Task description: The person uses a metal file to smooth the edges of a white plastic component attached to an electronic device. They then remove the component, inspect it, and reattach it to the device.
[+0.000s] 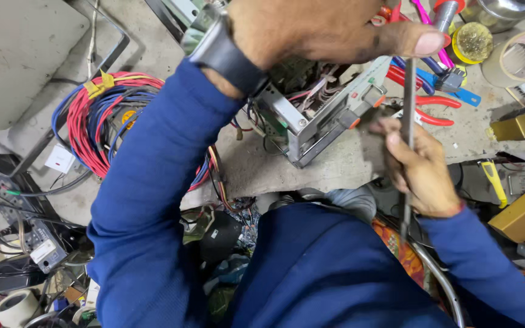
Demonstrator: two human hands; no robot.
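Left arm: blue sleeve, raised diagonally across the view, dark band at the wrist. Left hand (311, 27): at the top edge, back toward the camera, fingers curled downward, thumb stretched out to the right. Right arm: blue sleeve, entering from the lower right, bent upward. Right hand (417, 167): fingers folded in a closed grip around a thin upright shaft.

Cluttered grey concrete workbench (256, 167)
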